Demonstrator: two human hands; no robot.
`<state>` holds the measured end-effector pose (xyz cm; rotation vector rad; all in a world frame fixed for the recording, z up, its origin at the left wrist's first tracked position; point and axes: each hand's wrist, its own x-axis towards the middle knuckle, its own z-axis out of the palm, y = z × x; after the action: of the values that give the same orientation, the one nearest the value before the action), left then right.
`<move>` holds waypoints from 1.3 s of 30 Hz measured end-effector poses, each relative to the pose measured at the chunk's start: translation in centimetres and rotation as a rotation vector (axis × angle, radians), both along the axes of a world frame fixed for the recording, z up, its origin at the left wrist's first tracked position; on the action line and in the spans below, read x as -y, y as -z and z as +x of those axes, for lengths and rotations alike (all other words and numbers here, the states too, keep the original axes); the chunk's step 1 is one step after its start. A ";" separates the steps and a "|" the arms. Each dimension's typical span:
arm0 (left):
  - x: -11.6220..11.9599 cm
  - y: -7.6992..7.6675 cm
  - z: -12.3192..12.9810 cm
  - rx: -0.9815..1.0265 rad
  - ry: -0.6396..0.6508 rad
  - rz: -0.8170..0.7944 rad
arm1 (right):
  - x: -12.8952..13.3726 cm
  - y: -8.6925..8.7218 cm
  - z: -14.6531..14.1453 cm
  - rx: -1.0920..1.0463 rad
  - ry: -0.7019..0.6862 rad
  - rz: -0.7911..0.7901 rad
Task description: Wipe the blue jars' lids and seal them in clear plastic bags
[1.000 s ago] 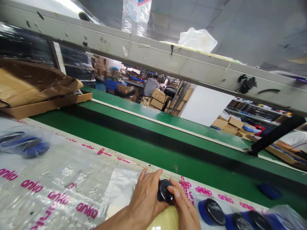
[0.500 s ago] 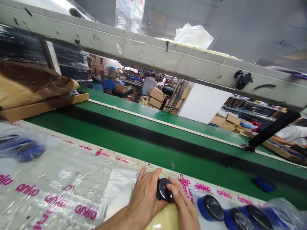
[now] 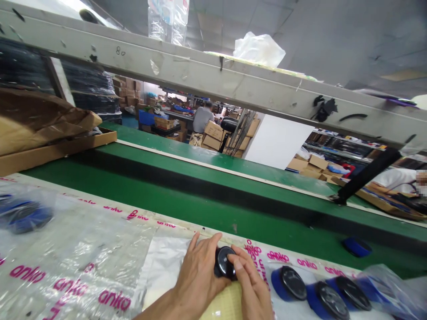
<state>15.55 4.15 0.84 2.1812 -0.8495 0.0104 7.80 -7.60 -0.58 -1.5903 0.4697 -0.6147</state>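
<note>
A glossy black round piece [image 3: 226, 261] is held between my two hands near the bottom centre. My left hand [image 3: 200, 269] wraps round its left side, with the thumb below it. The fingers of my right hand [image 3: 249, 278] press on its right side and top. Beneath the hands lies a pale yellow, shiny object [image 3: 224, 306], partly hidden by them. To the right stand several blue rings with black tops [image 3: 293, 283].
A green belt [image 3: 200, 195] runs across behind the work surface, with a blue piece [image 3: 356, 246] on it. Bagged blue parts [image 3: 26, 215] lie at the left, near a cardboard tray [image 3: 106, 138]. A metal beam [image 3: 200, 73] crosses above. A person [image 3: 202, 118] sits far back.
The view has shifted slightly, so the surroundings appear further left. Both hands still hold the black piece, with little visible change in grip.
</note>
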 end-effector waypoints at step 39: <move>-0.6 1.1 1.2 0.106 0.067 -0.012 | 1.8 1.1 -0.5 0.110 0.193 -1.461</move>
<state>16.73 4.72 -0.27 2.1551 -0.9791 0.0987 7.31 -9.43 -1.69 -2.8563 0.0070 -1.3451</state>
